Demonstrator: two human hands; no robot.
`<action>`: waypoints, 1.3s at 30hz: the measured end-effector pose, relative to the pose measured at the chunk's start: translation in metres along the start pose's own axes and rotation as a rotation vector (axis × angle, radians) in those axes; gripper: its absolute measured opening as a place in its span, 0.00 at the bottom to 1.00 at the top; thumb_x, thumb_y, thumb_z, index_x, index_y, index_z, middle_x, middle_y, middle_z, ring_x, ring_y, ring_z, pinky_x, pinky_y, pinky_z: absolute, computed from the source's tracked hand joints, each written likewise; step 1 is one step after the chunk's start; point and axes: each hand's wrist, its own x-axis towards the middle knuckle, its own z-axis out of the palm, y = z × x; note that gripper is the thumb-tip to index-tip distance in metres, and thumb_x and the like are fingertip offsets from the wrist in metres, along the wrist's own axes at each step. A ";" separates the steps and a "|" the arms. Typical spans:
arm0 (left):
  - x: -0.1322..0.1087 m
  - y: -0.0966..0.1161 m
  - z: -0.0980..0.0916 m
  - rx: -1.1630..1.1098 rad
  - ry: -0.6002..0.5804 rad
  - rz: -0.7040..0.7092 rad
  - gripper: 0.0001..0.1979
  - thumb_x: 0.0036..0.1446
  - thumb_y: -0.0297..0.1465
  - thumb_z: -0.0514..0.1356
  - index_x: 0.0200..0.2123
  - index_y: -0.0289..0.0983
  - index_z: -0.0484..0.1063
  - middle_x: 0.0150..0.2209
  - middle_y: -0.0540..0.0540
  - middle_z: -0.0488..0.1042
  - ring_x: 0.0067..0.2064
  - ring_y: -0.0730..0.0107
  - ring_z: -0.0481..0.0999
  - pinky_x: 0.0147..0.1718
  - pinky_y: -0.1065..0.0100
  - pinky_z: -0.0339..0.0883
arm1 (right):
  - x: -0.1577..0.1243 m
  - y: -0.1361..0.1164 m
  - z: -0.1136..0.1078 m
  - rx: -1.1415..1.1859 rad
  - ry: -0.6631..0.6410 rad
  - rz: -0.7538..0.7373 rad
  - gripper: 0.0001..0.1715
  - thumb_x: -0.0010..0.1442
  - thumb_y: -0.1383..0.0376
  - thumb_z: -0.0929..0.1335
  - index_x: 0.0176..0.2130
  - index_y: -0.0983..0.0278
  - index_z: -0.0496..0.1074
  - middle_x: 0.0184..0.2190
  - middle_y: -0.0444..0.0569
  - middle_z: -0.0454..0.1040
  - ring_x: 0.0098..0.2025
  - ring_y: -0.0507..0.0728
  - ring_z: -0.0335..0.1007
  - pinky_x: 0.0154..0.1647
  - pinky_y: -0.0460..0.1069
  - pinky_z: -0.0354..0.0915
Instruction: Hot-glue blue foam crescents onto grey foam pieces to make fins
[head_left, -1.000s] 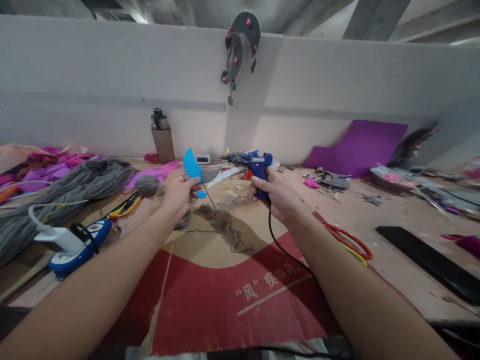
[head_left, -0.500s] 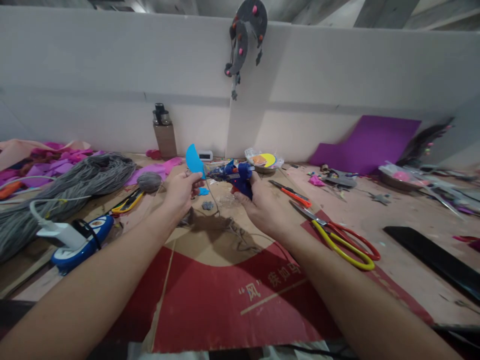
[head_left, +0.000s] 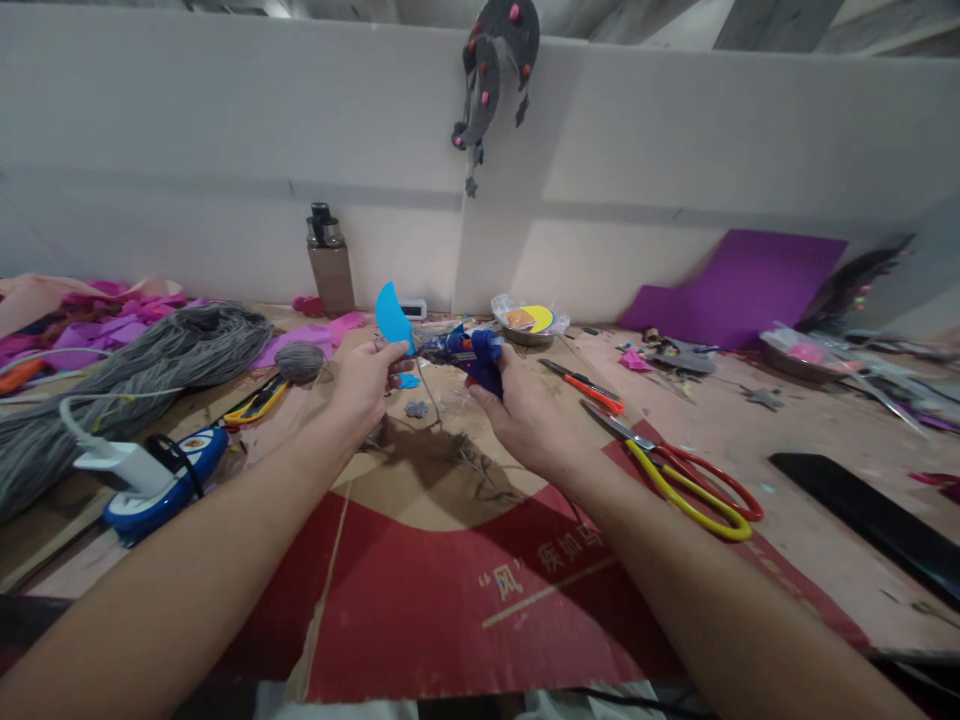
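Between the thumb and fingers of my left hand is a blue felt piece with a curved edge, held upright. My right hand is wrapped round the handle of a dark blue glue gun, whose nozzle points left at the lower part of the felt. Whether the nozzle touches it I cannot tell. A strand of grey yarn hangs down from near the felt. On the cardboard below lie a small grey flower-like piece and loose grey yarn.
Scissors with red and yellow handles and an orange cutter lie right of my right hand. At left are a yellow cutter, a grey yarn skein and a blue power strip. A black slab lies far right.
The blue felt piece has turned slightly, and its curved outline shows at a different angle. Both hands keep their grip, and the glue gun stays beside the felt.
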 end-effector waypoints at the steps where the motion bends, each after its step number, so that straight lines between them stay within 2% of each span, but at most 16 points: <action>1: 0.000 0.000 0.000 0.004 0.000 0.002 0.13 0.37 0.30 0.68 0.26 0.35 0.67 0.24 0.50 0.71 0.25 0.74 0.72 0.19 0.74 0.56 | 0.000 0.000 0.000 -0.009 0.001 0.004 0.20 0.63 0.64 0.63 0.54 0.63 0.61 0.46 0.59 0.75 0.49 0.65 0.71 0.46 0.58 0.66; 5: 0.000 -0.001 0.000 0.018 -0.007 0.009 0.12 0.37 0.31 0.67 0.25 0.35 0.67 0.24 0.50 0.71 0.24 0.75 0.71 0.19 0.74 0.55 | 0.000 -0.002 0.000 -0.041 0.009 0.019 0.18 0.63 0.63 0.62 0.53 0.63 0.62 0.46 0.59 0.75 0.46 0.65 0.73 0.45 0.58 0.66; 16: -0.001 0.002 0.000 0.034 0.019 0.005 0.12 0.39 0.30 0.67 0.25 0.35 0.67 0.22 0.51 0.70 0.25 0.75 0.71 0.20 0.74 0.55 | 0.000 -0.003 -0.001 -0.036 0.003 0.017 0.19 0.62 0.64 0.63 0.53 0.64 0.63 0.46 0.60 0.75 0.47 0.66 0.72 0.45 0.59 0.66; 28: 0.001 -0.005 -0.001 0.043 -0.043 0.042 0.12 0.39 0.32 0.68 0.23 0.35 0.67 0.22 0.49 0.71 0.24 0.76 0.70 0.20 0.74 0.56 | 0.000 -0.002 -0.003 -0.045 0.057 -0.007 0.18 0.62 0.63 0.63 0.52 0.62 0.62 0.43 0.57 0.75 0.44 0.64 0.73 0.41 0.57 0.67; 39: -0.006 -0.003 0.003 0.066 -0.088 0.075 0.11 0.39 0.31 0.67 0.21 0.35 0.67 0.20 0.50 0.70 0.22 0.76 0.68 0.22 0.74 0.57 | 0.000 -0.002 -0.006 -0.026 0.082 0.009 0.20 0.61 0.64 0.63 0.53 0.62 0.62 0.41 0.56 0.75 0.41 0.64 0.72 0.39 0.56 0.67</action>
